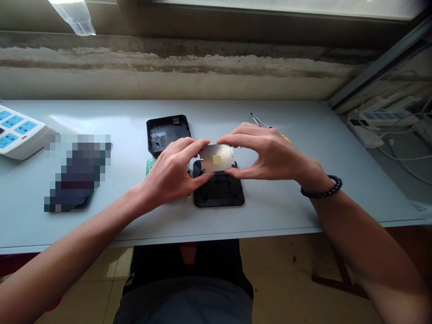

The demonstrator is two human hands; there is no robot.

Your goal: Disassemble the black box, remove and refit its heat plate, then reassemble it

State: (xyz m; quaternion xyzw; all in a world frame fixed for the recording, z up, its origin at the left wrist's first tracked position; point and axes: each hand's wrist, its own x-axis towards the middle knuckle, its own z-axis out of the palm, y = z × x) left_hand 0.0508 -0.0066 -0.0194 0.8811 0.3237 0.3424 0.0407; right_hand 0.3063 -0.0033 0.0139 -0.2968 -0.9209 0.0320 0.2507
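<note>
A thin silvery metal plate (208, 163) with a small yellowish square pad is held up between both hands. My left hand (175, 168) pinches its left edge with thumb and fingers. At the opposite edge, my right hand (270, 150) grips it the same way, a dark beaded bracelet on that wrist. Below the plate lies a black plastic cover (219, 193), its upper part hidden behind the plate and fingers. Behind my left hand rests a black plastic housing (165, 132), open side up. A green circuit board (150, 165) shows partly beside the left hand, mostly covered by it.
Behind my right hand lies a screwdriver (258, 120), partly hidden. A pixelated dark object, perhaps a phone (79, 177), lies to the left near a white power strip (25, 130). More cables and another power strip (388, 114) are beyond the table's right side.
</note>
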